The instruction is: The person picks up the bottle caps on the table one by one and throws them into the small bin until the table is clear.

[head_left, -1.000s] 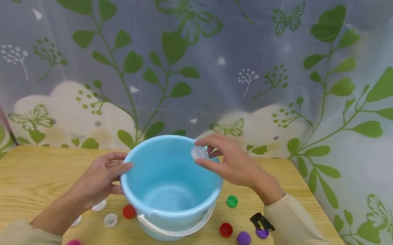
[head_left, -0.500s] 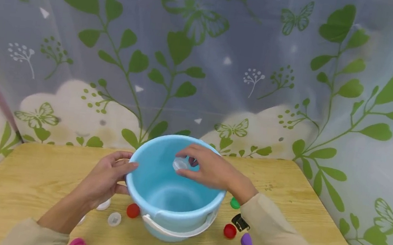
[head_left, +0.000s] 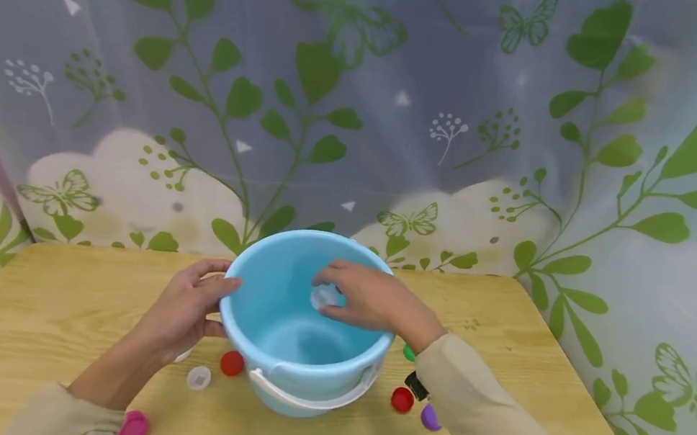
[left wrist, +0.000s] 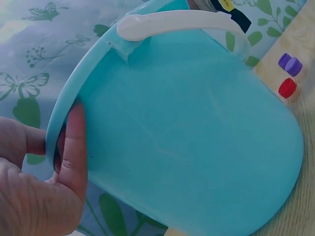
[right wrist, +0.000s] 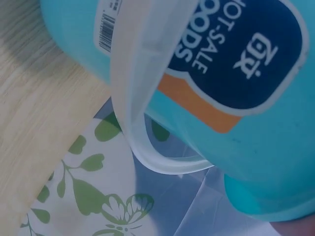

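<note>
clear cap [head_left: 323,297]: between right thumb and fingertips, at the mouth of the bucket [head_left: 274,288]
right hand [head_left: 368,296]: pinching the cap
left hand [head_left: 186,308]: gripping the bucket's rim, thumb over it

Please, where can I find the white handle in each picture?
Head: the handle hangs along the near side of the bucket, low and central.
Left wrist: handle across the top.
Right wrist: handle runs from top centre down, then curves right.
Shared landmark: the bucket.
</note>
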Demonstrator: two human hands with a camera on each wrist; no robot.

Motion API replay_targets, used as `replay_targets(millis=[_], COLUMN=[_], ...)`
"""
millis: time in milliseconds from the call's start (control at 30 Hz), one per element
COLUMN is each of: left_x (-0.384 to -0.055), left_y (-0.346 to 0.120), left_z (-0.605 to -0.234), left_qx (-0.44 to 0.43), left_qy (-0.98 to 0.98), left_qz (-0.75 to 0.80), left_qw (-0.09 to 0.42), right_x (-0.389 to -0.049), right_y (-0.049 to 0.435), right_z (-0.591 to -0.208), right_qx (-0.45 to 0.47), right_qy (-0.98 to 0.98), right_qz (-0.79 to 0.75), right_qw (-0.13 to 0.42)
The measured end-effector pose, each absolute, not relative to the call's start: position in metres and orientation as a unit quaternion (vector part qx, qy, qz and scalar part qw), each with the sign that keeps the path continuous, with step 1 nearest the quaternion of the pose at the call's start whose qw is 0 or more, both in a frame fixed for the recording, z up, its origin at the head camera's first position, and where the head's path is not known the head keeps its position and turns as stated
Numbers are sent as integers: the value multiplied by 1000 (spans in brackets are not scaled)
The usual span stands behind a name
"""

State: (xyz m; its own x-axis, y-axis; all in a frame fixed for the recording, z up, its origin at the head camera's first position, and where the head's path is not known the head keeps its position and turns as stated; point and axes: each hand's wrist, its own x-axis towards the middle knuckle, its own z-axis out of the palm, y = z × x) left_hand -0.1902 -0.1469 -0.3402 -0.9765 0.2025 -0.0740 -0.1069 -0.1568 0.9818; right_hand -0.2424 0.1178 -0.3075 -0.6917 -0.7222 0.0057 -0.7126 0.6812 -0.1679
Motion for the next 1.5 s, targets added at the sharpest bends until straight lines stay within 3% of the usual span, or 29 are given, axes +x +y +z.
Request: replay_targets(millis=[933,1167,1333,1500], left_x=[-189,-189,-189,-186], left_y=[-147,-150,-145,-141], left_z=[-340,-336,-334,-334], left_qx=[31,34,28,9], left_qy=[603,595,601,623], left_qz=[790,797,794,779], left_qw=[103,96,89,79], right_x=[-242,-246,-248,-251], right_y=[116,118,130,147], right_z=[-305,-304,-302,-303], right_qx=[-379,-395,-400,-400], right_qy=[920,897,847,831], right_qz=[-75,-199,-325,-323], right_qw=[64,-11,-129,-212])
